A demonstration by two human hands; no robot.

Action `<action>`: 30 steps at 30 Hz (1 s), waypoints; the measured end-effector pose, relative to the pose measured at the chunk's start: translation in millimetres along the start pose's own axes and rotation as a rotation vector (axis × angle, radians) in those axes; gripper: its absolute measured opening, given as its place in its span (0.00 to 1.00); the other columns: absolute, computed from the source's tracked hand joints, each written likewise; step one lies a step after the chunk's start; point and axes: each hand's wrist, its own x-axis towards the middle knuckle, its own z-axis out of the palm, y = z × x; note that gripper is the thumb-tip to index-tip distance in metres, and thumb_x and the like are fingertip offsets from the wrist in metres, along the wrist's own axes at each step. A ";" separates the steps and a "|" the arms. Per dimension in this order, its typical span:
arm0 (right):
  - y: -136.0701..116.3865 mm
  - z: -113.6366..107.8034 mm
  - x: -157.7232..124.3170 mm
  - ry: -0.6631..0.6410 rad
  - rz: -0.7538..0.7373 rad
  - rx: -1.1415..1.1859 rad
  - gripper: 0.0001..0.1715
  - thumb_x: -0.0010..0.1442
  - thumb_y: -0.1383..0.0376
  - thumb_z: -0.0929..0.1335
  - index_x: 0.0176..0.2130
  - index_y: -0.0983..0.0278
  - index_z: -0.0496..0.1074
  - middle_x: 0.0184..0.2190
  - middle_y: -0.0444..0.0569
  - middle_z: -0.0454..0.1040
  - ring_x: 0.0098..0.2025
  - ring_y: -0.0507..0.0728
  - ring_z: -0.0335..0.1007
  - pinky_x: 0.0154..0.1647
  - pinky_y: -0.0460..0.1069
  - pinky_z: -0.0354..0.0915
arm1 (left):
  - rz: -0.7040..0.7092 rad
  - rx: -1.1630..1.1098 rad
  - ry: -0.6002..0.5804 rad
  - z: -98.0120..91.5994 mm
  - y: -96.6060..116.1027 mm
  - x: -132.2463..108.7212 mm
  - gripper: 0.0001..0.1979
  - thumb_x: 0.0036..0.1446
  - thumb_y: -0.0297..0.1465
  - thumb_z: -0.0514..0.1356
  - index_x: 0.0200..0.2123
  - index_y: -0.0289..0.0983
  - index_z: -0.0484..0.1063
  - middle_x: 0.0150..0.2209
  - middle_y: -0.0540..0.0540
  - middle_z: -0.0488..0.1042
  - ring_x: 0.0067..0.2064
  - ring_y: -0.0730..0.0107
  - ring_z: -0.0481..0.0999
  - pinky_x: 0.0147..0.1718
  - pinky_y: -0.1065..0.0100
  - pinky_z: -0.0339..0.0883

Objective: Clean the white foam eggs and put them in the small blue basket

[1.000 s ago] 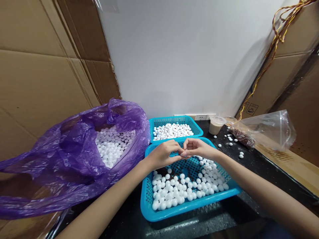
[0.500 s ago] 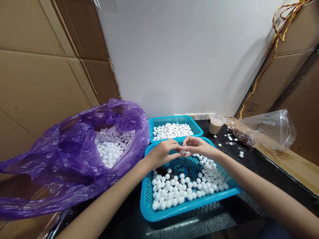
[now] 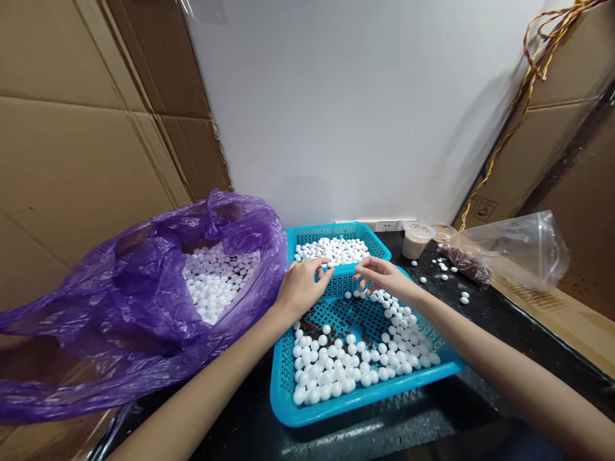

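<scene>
In the head view, we have the left hand's (image 3: pixel 302 288) thumb and index finger almost closed, pinching what looks like a small white piece (image 3: pixel 330 264). Our right hand (image 3: pixel 384 276), just across from it, has loosely curled, parted fingers around nothing we can see. Below both sets of fingers sits a blue basket (image 3: pixel 365 398) of white balls (image 3: pixel 331 368), with brown crumbs (image 3: pixel 314 328) beneath the left ones. Just beyond the fingertips, a second basket (image 3: pixel 382 246) holds more white pieces. Left of them we see a purple bag (image 3: pixel 139 282); right, a lidded cup (image 3: pixel 416 242) on the black counter (image 3: pixel 485 326). Behind rises a pale wall (image 3: pixel 336 109), cardboard (image 3: pixel 86 173) at left.
</scene>
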 end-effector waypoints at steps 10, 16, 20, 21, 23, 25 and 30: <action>2.8 -3.5 2.2 0.080 -0.004 -0.087 0.20 0.51 0.51 0.70 0.30 0.64 0.63 0.29 0.45 0.70 0.23 0.48 0.67 0.21 0.44 0.66 | -0.142 0.020 0.001 4.7 -7.6 1.6 0.19 0.57 0.30 0.54 0.53 0.37 0.63 0.37 0.47 0.76 0.32 0.65 0.74 0.36 0.66 0.65; 5.9 -5.7 1.1 0.090 -0.032 -0.215 0.18 0.53 0.52 0.67 0.31 0.63 0.63 0.29 0.45 0.70 0.22 0.49 0.67 0.20 0.45 0.64 | -0.074 -0.057 0.016 8.3 -10.0 2.3 0.20 0.56 0.30 0.55 0.53 0.35 0.63 0.38 0.44 0.74 0.29 0.69 0.72 0.35 0.67 0.66; 6.8 -8.5 -2.2 0.104 -0.125 -0.655 0.12 0.58 0.57 0.64 0.32 0.63 0.66 0.22 0.42 0.69 0.22 0.50 0.63 0.22 0.45 0.58 | 0.071 -0.114 -0.031 7.9 -6.0 0.5 0.12 0.56 0.29 0.53 0.44 0.37 0.68 0.42 0.46 0.73 0.30 0.72 0.72 0.35 0.68 0.65; 6.1 -9.0 -3.1 0.101 -0.138 -0.760 0.11 0.58 0.58 0.64 0.31 0.63 0.67 0.20 0.42 0.67 0.22 0.50 0.62 0.23 0.45 0.57 | 0.100 -0.107 -0.078 7.4 -4.5 -0.7 0.10 0.56 0.29 0.53 0.41 0.37 0.69 0.39 0.47 0.73 0.31 0.71 0.72 0.34 0.69 0.64; 4.6 -9.6 -4.6 0.097 -0.137 -0.884 0.09 0.57 0.61 0.65 0.30 0.64 0.69 0.17 0.40 0.64 0.22 0.51 0.60 0.23 0.45 0.53 | 0.159 -0.064 -0.205 6.5 -1.5 -3.6 0.08 0.55 0.28 0.53 0.35 0.38 0.71 0.32 0.50 0.74 0.32 0.70 0.72 0.31 0.71 0.62; 3.8 -9.9 -5.9 0.086 -0.115 -0.923 0.06 0.55 0.63 0.66 0.29 0.64 0.70 0.17 0.41 0.64 0.22 0.51 0.59 0.23 0.45 0.51 | 0.213 -0.016 -0.335 5.6 0.9 -6.4 0.08 0.53 0.28 0.53 0.32 0.39 0.72 0.28 0.51 0.74 0.31 0.70 0.72 0.28 0.72 0.58; 5.7 -10.6 -9.1 0.026 -0.038 -1.012 0.05 0.49 0.68 0.68 0.30 0.63 0.74 0.19 0.43 0.69 0.23 0.52 0.63 0.22 0.45 0.50 | 0.206 0.018 -0.497 2.5 5.2 -9.2 0.07 0.49 0.28 0.54 0.31 0.40 0.72 0.23 0.53 0.72 0.25 0.72 0.70 0.23 0.73 0.52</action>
